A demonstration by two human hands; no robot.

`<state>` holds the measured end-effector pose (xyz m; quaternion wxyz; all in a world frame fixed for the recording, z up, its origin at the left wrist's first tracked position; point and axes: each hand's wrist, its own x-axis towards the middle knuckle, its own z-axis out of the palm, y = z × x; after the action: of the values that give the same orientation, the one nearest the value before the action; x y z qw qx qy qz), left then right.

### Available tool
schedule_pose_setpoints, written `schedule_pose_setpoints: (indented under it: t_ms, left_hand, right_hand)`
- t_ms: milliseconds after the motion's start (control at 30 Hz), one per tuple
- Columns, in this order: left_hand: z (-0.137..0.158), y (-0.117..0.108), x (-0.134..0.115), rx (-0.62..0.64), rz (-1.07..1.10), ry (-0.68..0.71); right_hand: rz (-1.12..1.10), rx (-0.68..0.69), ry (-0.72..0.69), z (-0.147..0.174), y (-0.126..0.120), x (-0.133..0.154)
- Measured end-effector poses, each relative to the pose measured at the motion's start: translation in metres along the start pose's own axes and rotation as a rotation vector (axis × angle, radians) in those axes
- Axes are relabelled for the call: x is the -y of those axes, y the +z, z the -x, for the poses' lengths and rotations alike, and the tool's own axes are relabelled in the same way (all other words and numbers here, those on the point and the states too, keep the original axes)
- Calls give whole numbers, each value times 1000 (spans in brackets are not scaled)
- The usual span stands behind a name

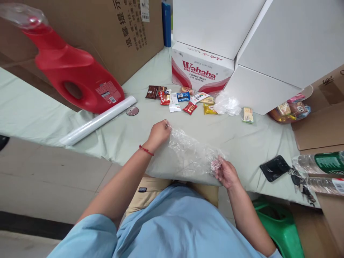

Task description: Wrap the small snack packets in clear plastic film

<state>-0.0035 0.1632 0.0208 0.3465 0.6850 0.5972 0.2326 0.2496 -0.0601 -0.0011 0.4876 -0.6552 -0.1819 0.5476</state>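
A thin, clear plastic bag point(188, 147) is stretched between my two hands, low over the near edge of the table. My left hand point(159, 133) pinches its upper left corner, fingers closed. On the other side my right hand point(226, 172) grips the bag's lower right end, where crumpled film covers some of the fingers. Beyond the hands lie several wrapped snacks, among them a red packet point(189, 108), a blue packet point(183, 96) and a yellow packet point(210, 109). A crumpled heap of clear plastic bags point(228, 103) rests beside them.
A roll of film point(99, 121) and a round tin point(132, 110) lie left, by a red jug point(77, 75). A Wahaha carton point(202, 68) stands behind the snacks. Right are a snack bowl point(290, 109), a black wallet-like item point(274, 167), keys point(302, 184) and bottles point(328, 163).
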Motion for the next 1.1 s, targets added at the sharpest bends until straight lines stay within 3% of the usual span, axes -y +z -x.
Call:
schedule_pose_setpoints:
  t_ms: [67,133,200,267,300,400,500,633,700,800,900,1033,1100]
  left_hand:
    - [-3,-9,4,-21,-49,-63]
    - [4,-15,3,-178,-7,-91]
    - [24,-18,-2,-402,43,-34]
    - [52,-17,-7,-514,46,112]
    - [67,-14,-7,-472,26,201]
    - [106,5,2,-163,-84,456]
    - [125,27,25,-11,-231,474]
    - [129,41,51,-11,-285,507]
    - [129,43,55,-28,-291,520]
    - [129,44,57,-42,-319,510]
    - [129,45,58,-41,-340,516]
    - [129,46,60,-33,-274,495]
    - [127,43,60,-46,-204,446]
  right_hand:
    - [89,4,2,0,3,-3]
    - [162,-27,-24,0,7,-7]
    - [218,-49,-63,0,11,-10]
    - [258,-52,-83,0,13,-12]
    - [279,-48,-89,1,14,-12]
    - [443,-27,-146,2,12,-11]
    - [774,-95,-358,3,8,-6]
    - [1098,-323,-804,1,9,4]
    - [1217,-233,-969,-4,13,12]
    - [1234,-45,-1070,-21,20,26]
    - [983,-107,-990,-50,24,45]
    - [605,-216,-630,-96,19,77]
    - [525,-232,-481,-114,10,91]
